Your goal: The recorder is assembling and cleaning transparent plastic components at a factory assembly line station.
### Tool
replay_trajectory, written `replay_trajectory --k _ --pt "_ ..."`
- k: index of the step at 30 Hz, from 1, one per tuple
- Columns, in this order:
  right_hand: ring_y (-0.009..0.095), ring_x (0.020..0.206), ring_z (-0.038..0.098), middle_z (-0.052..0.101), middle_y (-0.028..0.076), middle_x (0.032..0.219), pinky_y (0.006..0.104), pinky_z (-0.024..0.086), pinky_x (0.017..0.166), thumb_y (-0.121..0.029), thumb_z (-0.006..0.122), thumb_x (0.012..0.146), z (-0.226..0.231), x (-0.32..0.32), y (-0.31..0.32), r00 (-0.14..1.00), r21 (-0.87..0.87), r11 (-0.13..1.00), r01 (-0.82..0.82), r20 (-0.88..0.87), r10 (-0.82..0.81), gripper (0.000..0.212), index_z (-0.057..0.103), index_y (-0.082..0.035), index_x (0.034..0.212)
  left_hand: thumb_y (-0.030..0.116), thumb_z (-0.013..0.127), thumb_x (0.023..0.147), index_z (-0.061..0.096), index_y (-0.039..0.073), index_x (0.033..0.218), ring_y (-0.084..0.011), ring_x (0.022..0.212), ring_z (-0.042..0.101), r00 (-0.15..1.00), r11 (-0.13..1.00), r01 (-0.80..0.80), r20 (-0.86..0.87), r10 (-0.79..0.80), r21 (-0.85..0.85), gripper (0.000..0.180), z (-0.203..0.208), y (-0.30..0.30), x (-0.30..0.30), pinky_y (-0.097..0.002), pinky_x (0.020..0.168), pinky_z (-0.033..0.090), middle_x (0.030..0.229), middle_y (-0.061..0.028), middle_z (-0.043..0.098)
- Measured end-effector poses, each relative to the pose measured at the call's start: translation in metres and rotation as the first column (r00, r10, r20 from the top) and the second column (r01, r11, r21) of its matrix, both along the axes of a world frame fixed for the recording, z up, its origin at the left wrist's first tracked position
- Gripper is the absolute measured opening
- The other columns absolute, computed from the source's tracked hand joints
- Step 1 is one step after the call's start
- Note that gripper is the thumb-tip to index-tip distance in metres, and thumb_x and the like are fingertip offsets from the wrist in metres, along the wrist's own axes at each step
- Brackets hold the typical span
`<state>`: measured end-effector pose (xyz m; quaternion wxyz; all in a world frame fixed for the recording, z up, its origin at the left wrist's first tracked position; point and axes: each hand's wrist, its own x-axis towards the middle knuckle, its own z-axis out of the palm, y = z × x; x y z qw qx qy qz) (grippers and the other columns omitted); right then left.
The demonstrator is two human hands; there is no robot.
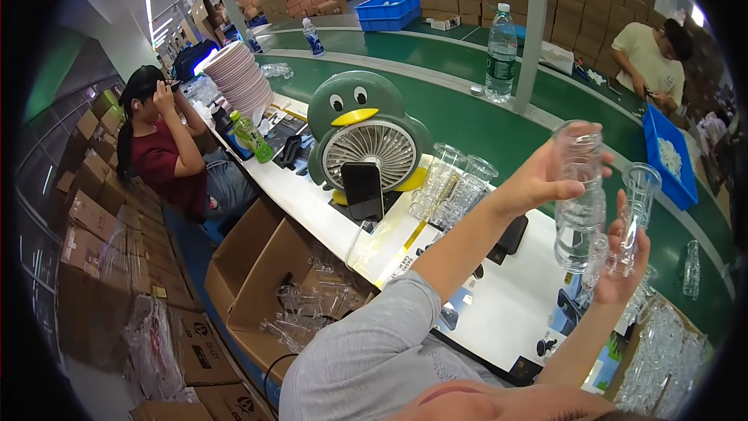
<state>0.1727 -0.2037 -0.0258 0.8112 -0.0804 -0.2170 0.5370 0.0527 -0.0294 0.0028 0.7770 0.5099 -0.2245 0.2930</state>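
My left hand [538, 179] is wrapped round a clear bottle-shaped piece [579, 218] with a wide rim, held upright over the white worktop [506, 300]. Close beside it, my right hand [619, 281] grips a clear flared tube [640, 199], its round mouth facing up. A small clear rounded part [596, 257] shows between the two; which piece it belongs to, I cannot tell. Several similar clear flared pieces [460, 187] lie on the bench next to a green penguin-shaped fan [370, 136]. A phone [363, 191] leans against the fan's front.
A cardboard box [269, 284] of clear pieces stands below the bench's left edge; another clear pile [662, 359] lies at the lower right. Beyond runs a green conveyor [436, 93] with a water bottle [501, 54] and blue bins [670, 160]. Two people sit nearby.
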Motion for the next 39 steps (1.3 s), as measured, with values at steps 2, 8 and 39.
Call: replay_trajectory --k 2,8,39 --pt "0.019 0.069 0.059 0.06 0.021 0.09 0.0253 0.051 0.062 -0.017 0.05 0.085 0.0 -0.007 0.003 0.991 -0.046 0.993 0.105 0.093 -0.1 0.068 0.014 0.003 0.138 0.025 0.076 0.067 0.03 0.003 0.131 -0.0275 0.103 0.056 1.0 1.0 -0.011 0.008 0.011 0.018 0.082 0.001 0.0 -0.004 -0.0376 0.091 0.044 0.11 -0.0192 0.054" --pt "0.013 0.063 0.051 0.057 0.011 0.086 0.0277 0.048 0.068 -0.019 0.053 0.083 0.002 0.002 -0.008 0.934 -0.044 0.95 0.31 0.203 -0.295 0.071 0.014 0.001 0.139 0.032 0.073 0.071 0.037 0.003 0.121 -0.0285 0.099 0.058 0.962 0.965 -0.243 0.104 0.252 -0.094 0.068 0.008 0.003 -0.014 -0.0401 0.089 0.045 0.102 -0.0169 0.058" --pt "0.023 0.062 0.059 0.06 0.005 0.065 0.0335 0.043 0.056 -0.04 0.07 0.07 0.008 -0.025 -0.005 -0.378 0.202 0.512 0.835 0.887 0.266 0.043 0.055 -0.013 0.099 0.025 0.053 0.09 0.043 0.0 0.12 -0.0259 0.111 0.049 0.879 0.68 -0.428 -0.099 0.466 -0.595 0.041 0.0 0.019 -0.017 -0.0419 0.094 0.044 0.12 -0.0149 0.05"
